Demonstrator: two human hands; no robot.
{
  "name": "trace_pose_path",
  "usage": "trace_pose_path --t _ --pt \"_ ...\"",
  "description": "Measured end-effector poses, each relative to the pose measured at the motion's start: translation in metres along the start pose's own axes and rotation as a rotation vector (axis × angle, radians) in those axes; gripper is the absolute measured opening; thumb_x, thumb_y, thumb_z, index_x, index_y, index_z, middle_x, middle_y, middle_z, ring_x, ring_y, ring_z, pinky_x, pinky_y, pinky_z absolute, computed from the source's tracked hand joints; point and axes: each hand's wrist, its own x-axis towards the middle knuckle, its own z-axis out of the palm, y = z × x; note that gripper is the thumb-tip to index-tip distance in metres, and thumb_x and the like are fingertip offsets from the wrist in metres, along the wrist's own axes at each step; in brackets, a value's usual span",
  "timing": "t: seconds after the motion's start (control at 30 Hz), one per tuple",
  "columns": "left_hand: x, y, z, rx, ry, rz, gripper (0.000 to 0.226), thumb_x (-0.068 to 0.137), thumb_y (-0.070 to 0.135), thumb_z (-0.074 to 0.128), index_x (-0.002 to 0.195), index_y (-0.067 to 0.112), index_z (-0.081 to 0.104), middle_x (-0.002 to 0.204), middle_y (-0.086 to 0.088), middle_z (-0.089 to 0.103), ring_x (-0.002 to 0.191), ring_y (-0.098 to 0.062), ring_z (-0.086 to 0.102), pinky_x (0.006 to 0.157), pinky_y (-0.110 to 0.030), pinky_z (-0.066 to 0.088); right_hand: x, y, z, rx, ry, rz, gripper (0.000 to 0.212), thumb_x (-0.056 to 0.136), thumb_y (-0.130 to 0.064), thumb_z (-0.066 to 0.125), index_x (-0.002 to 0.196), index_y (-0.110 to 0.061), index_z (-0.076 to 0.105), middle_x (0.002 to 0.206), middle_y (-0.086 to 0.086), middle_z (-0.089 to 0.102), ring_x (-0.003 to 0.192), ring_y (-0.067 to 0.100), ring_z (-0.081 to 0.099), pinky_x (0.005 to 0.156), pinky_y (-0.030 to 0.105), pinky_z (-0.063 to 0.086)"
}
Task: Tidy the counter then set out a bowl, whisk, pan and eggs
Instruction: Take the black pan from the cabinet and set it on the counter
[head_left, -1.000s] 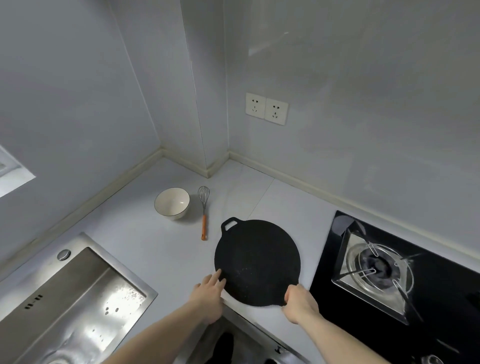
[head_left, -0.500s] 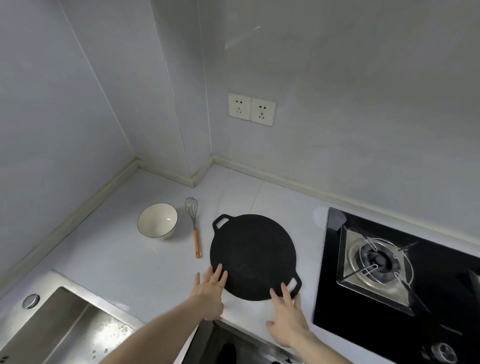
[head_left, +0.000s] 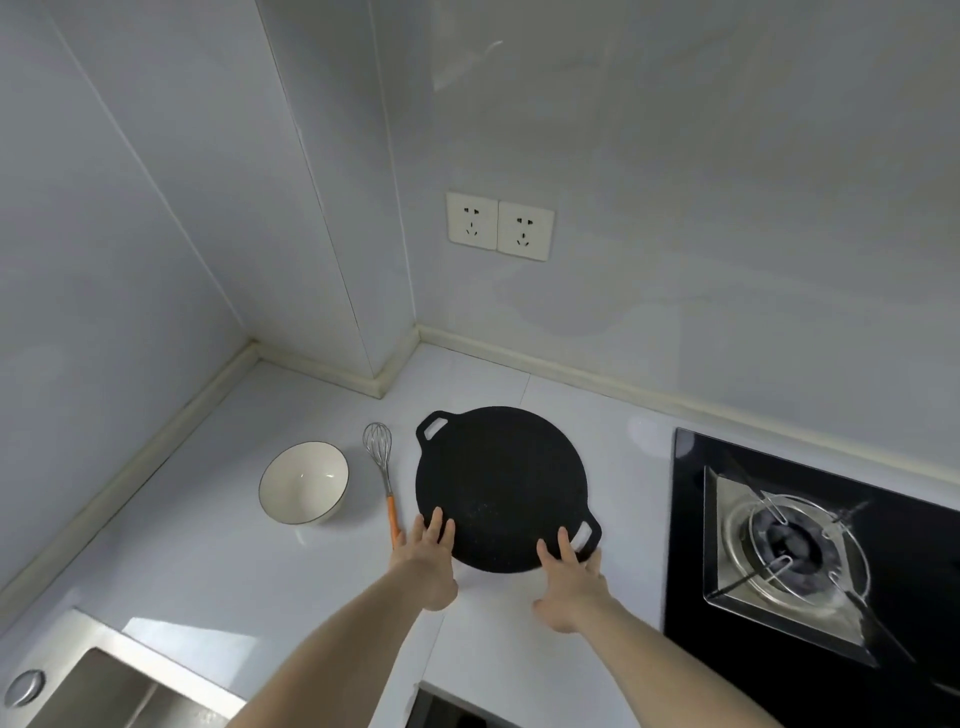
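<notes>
A flat round black pan (head_left: 501, 480) with two loop handles lies on the white counter (head_left: 208, 545). To its left a whisk (head_left: 383, 473) with an orange handle lies flat, wire end pointing away from me. Left of the whisk stands a white bowl (head_left: 304, 483), upright and empty. My left hand (head_left: 428, 558) rests flat, fingers spread, its fingertips on the pan's near left edge. Beside the pan's near right handle, my right hand (head_left: 571, 582) is spread flat with fingertips touching the rim. No eggs are in view.
A black gas hob (head_left: 810, 566) with a metal burner grate fills the right side. A steel sink (head_left: 78, 686) sits at the lower left. Two wall sockets (head_left: 498, 226) are above the counter, and a wall corner column juts out behind the bowl.
The pan has been slid away from the counter's front edge toward the wall. My right hand let go of the near handle and both hands now lie flat at the rim.
</notes>
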Motion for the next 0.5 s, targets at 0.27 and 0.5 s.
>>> trace_pose_path --t 0.27,0.5 --pt "0.023 -0.011 -0.022 -0.046 -0.012 -0.013 0.091 0.092 0.023 0.048 0.160 0.020 -0.012 0.167 -0.007 -0.019 0.154 -0.035 -0.013 0.120 -0.064 -0.009 0.028 -0.009 -0.034 -0.037 -0.044 -0.015 0.092 0.090 -0.009 0.045 0.161 -0.034 -0.008 0.166 -0.006 -0.026 0.151 0.050 -0.015 0.120 0.052 0.026" --pt "0.033 -0.019 -0.040 -0.145 -0.019 0.029 0.093 0.090 0.026 0.050 0.160 0.021 -0.011 0.167 -0.005 -0.020 0.155 -0.033 -0.013 0.123 -0.055 0.001 0.042 -0.007 -0.050 -0.006 -0.027 -0.039 0.092 0.090 -0.008 0.044 0.161 -0.035 -0.008 0.166 -0.008 -0.026 0.152 0.046 -0.017 0.122 0.050 0.026"
